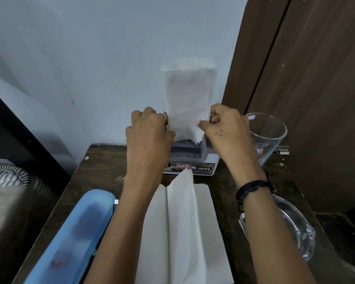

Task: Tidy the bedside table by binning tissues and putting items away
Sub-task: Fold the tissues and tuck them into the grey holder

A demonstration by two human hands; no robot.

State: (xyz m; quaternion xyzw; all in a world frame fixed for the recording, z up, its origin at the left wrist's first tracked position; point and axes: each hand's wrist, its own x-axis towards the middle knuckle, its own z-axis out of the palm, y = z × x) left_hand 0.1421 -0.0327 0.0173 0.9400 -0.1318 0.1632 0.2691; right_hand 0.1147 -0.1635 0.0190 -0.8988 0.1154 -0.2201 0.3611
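A white tissue (188, 95) stands upright in the air above the back of the dark wooden bedside table (103, 167). My left hand (150, 136) pinches its lower left edge, and my right hand (228, 132) pinches its lower right edge. Below my forearms a larger folded white tissue sheet (184, 228) lies on the table with a raised crease down its middle. Behind the hands sits a small white box (201, 167) marked OPEL, partly hidden.
A blue plastic case (78, 230) lies along the table's left edge. A clear drinking glass (268, 136) stands at the back right, and a glass dish (295, 228) sits at the right. A white wall is behind, a brown wooden panel (316, 78) at right, and striped bedding (8, 175) at left.
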